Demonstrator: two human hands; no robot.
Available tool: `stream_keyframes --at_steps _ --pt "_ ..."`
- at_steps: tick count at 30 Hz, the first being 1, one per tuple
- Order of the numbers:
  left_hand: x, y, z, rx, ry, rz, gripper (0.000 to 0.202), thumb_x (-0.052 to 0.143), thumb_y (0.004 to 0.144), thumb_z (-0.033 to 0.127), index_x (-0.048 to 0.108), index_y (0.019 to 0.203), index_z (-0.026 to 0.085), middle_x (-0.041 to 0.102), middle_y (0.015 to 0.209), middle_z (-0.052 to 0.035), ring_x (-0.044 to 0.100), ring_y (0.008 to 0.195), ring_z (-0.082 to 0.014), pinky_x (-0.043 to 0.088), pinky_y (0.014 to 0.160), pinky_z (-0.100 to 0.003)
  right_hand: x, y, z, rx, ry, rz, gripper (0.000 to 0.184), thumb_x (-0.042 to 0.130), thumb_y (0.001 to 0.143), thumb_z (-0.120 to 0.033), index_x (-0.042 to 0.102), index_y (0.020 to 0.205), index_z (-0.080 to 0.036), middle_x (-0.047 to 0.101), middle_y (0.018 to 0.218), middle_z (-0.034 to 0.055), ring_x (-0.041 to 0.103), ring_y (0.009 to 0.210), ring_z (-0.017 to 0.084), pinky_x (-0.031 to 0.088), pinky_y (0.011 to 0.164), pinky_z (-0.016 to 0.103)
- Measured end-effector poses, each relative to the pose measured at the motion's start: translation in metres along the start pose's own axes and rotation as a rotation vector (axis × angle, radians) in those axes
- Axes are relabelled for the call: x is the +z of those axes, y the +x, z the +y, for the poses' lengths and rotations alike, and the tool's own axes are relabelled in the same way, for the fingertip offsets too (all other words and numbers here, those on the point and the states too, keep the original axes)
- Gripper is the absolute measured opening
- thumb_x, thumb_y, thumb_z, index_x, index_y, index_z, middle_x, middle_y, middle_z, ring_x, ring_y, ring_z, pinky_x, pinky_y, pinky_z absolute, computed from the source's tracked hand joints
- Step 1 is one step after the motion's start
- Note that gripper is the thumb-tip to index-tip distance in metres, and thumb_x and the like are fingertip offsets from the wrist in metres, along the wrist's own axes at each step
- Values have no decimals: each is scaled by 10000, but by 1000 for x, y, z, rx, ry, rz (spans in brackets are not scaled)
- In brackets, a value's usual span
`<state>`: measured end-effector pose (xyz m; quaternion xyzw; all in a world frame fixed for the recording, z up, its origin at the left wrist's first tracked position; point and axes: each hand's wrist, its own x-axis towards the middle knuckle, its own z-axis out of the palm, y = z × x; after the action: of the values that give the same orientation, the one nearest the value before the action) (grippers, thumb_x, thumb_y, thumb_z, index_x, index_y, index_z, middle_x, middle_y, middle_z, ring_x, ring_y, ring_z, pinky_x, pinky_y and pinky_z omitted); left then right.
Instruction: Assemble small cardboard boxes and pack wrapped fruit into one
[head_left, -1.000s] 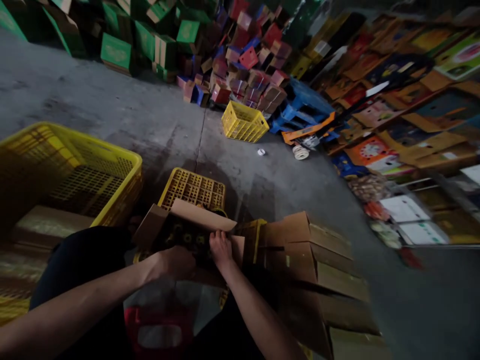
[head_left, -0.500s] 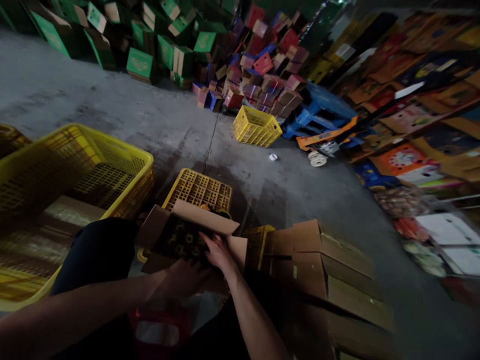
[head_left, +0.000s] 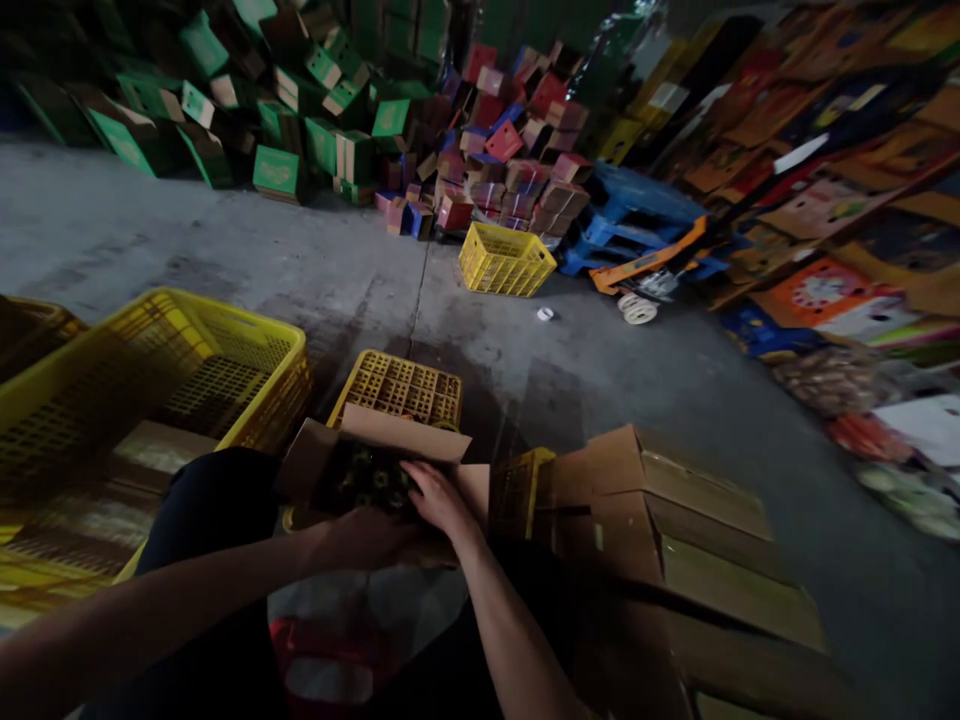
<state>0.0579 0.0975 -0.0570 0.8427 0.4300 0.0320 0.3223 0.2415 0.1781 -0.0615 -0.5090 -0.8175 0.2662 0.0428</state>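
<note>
An open brown cardboard box (head_left: 401, 433) lies in front of me with its flaps spread, and dark round items (head_left: 360, 472) sit inside. My right hand (head_left: 437, 500) reaches into the box over those items, fingers curled downward. My left hand (head_left: 367, 537) rests at the box's near edge, just under the right one; its fingers are hidden. The box lies on an overturned yellow crate (head_left: 399, 384).
A big yellow crate (head_left: 247, 335) holding flat cardboard stands at the left. Brown cartons (head_left: 675, 530) are stacked at the right. Farther off lie another yellow crate (head_left: 504, 258), blue pallets (head_left: 622, 215), piles of green boxes (head_left: 279, 170) and red boxes (head_left: 517, 150), and a tape roll (head_left: 545, 314).
The view has tilted up and shifted slightly. My right hand has moved from the box's near edge further in over the dark items; the left hand stays low by the box.
</note>
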Motion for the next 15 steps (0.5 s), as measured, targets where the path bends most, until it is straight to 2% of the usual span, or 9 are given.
stream_keyframes --at_steps 3,7,11,15 --pt "21 -8 0 54 139 -31 620 582 946 216 453 1541 331 648 1366 -139 641 1175 -338 463 1033 -495 16 -1 -2 -35 -44 -20 658 523 865 4 522 1494 -190 585 1492 114 532 1393 226 387 1182 335" --pt "42 -19 -6 100 386 103 683 498 980 156 305 1612 328 588 1430 -153 599 1217 -330 436 1059 -515 23 8 -4 59 66 50 555 578 897 -49 585 1434 -191 650 1414 123 612 1308 244 445 1129 322" --pt "40 -18 -23 174 517 227 664 492 997 143 327 1595 378 653 1312 -105 620 1142 -292 465 1011 -480 13 17 -3 112 155 130 470 601 902 -94 651 1355 -207 718 1308 122 665 1231 291 475 1101 402" --pt "32 -12 -35 158 560 304 646 492 1002 147 352 1585 385 677 1226 -97 619 1117 -283 478 986 -465 -4 18 3 102 281 225 462 620 879 -116 676 1328 -212 711 1327 111 649 1261 287 459 1132 439"
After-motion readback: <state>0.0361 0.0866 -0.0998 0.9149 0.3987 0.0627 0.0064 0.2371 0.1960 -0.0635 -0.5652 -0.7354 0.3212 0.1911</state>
